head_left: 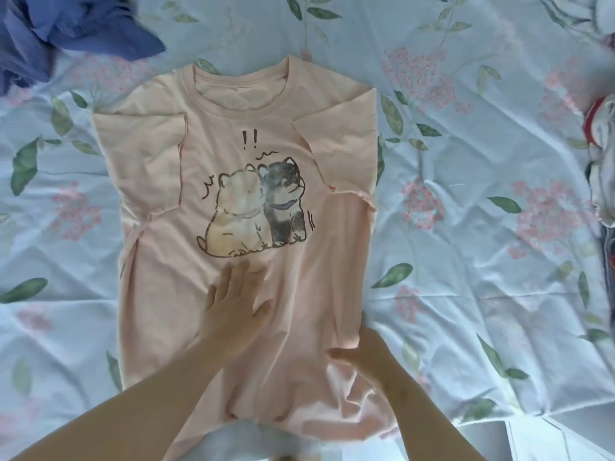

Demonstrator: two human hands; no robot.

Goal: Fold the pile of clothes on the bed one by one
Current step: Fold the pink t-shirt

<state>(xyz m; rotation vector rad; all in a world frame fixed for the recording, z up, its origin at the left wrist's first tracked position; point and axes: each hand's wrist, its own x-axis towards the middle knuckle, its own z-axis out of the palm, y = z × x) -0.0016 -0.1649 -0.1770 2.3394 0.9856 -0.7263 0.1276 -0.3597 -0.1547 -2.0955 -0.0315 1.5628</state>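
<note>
A peach T-shirt with a print of two cartoon dogs lies face up on the bed, neck away from me. Both its sleeves are folded inward over the chest. My left hand lies flat on the shirt just below the print, fingers straight and spread. My right hand is at the shirt's lower right side, thumb on top of the cloth and fingers tucked under the edge, gripping it. The hem near me is bunched and wrinkled.
The bed sheet is pale blue with pink flowers and green leaves. A crumpled blue garment lies at the far left. More clothes, white with red, are heaped at the right edge. The bed's near edge shows at bottom right.
</note>
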